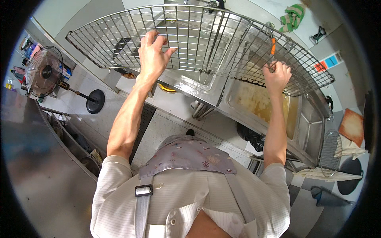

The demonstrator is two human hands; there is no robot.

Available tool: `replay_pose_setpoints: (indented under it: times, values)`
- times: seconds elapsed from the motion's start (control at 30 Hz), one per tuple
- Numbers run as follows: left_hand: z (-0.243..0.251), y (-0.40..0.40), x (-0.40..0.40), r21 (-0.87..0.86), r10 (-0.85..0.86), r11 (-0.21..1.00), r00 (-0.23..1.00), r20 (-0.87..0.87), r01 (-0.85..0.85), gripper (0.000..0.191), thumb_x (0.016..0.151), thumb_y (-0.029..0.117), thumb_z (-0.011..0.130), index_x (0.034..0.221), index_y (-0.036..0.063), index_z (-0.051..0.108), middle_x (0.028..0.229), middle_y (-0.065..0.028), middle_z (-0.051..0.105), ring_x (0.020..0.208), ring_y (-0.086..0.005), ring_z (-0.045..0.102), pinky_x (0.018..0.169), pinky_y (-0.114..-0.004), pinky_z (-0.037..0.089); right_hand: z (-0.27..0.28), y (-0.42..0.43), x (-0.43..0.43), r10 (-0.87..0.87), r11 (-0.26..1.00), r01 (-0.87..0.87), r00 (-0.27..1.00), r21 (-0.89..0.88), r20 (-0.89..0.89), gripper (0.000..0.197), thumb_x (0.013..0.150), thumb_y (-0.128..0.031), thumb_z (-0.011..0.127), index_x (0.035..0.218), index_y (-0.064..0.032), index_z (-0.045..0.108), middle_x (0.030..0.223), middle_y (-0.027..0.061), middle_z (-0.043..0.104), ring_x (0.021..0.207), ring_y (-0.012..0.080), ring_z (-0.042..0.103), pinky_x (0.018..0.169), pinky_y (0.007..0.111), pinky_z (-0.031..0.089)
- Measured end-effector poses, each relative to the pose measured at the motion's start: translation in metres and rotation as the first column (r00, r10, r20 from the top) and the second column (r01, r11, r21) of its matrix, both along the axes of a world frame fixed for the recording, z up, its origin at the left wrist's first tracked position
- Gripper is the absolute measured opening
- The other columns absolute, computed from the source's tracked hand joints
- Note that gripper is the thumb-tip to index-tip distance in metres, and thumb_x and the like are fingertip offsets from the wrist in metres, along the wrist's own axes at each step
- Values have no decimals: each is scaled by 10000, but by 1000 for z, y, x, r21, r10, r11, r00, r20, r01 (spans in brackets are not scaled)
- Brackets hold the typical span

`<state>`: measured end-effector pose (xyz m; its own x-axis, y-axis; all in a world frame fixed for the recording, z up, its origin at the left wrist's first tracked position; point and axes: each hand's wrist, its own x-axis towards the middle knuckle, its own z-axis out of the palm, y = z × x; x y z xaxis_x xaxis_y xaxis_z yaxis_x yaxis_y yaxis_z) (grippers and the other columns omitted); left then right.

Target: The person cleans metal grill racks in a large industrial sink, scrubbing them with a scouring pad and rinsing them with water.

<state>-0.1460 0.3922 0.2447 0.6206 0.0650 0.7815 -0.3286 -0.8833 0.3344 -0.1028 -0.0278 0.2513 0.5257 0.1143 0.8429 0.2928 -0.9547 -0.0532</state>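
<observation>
A large metal wire rack [186,38] stands raised and tilted across the double sink, spanning most of the upper view. My left hand [153,56] is at its left part, wet, with fingers hooked at the wires and thumb apart. At the right part, my right hand [276,76] has its fingers curled around the wires. Behind the mesh lies the left basin [205,80]. The right basin [253,101] holds cloudy yellow-brown water below the rack. An orange-handled thing [273,46] shows just above my right hand, partly hidden by wires.
A green striped cloth [293,17] lies beyond the sink at the upper right. At left, a standing fan [46,71] is on the tiled floor near a steel counter [47,166]. Another basin [309,122] adjoins at right. A black bag [253,138] is under the sink.
</observation>
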Motion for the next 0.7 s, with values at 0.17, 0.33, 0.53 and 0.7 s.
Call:
replay_pose_setpoints:
  times: [0.17,0.33,0.53,0.7]
  values:
    - [-10,-3,-8,5,0,1000,999,-44,0,362,675,147,900,947,44,684,1165,-134,587,1031,-358,572,854,-463,507,-25,-6,-7,-21,1000,21,1000,-17,4,193,703,-201,810,815,-132,669,797,24,630,842,273,578,747,407,404]
    - [-34,-8,-13,30,-56,998,994,-99,59,342,691,168,888,952,61,694,1161,-104,594,1035,-348,568,856,-466,502,-70,-13,-23,-142,989,137,983,-55,-112,172,696,-255,781,787,-127,712,844,81,666,881,311,600,775,450,425]
    - [-67,-7,-11,53,-51,997,994,-97,57,337,706,179,863,979,99,683,1184,-89,582,1046,-335,571,799,-484,496,-89,-8,-34,-250,968,239,925,-73,-286,201,721,-290,749,827,-119,736,888,120,688,997,350,581,842,494,412]
    - [-65,-7,-4,84,-47,995,990,-134,59,348,732,192,851,1016,101,670,1236,-98,556,1092,-336,559,810,-495,501,-77,-4,-24,-254,967,243,886,-76,-389,251,719,-309,748,873,-111,738,941,137,696,1035,351,570,873,496,399]
